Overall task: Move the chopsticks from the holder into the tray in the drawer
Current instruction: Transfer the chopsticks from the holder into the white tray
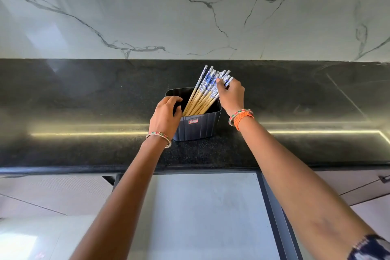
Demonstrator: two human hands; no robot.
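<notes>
Many chopsticks [204, 93] stand bunched in the holder [197, 126], leaning toward its far right corner, their blue-patterned tops fanned out above the rim and their plain wooden shafts running down inside. They look light, stiff and smooth, so a loose bundle will probably slide apart or spill; the best place to take hold seems to be the patterned upper part, gathered tight as one sheaf, and then lifted straight up clear of the rim.

At the holder's right side, the right hand [231, 96] has its fingers [220, 83] curled partway around the fanned tops, touching them; whether the grip is fully closed I cannot tell. At the holder's left rim, the left hand [165, 115] rests with its fingers bent over the edge, apparently steadying it and holding nothing else.

The holder stands on the dark table [84, 95], near its front edge. Below that edge, nearer than the holder, an open drawer [274, 207] shows; no tray is visible in it.
</notes>
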